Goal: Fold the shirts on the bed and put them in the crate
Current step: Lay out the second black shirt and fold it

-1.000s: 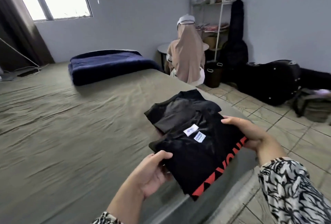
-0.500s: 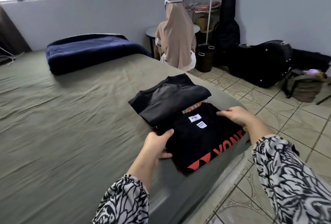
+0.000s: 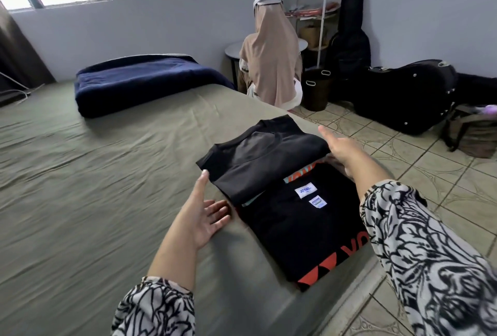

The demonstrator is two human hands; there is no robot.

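Two folded shirts sit at the bed (image 3: 80,201) edge: black shirt (image 3: 301,228) with red print nearest, dark shirt (image 3: 263,158) just beyond, its near edge overlapping the black one. Left hand (image 3: 204,214) flat, fingers spread, beside both shirts' left side. Right hand (image 3: 341,147) flat, fingers straight, at their right side. Neither holds anything. Crate not visible.
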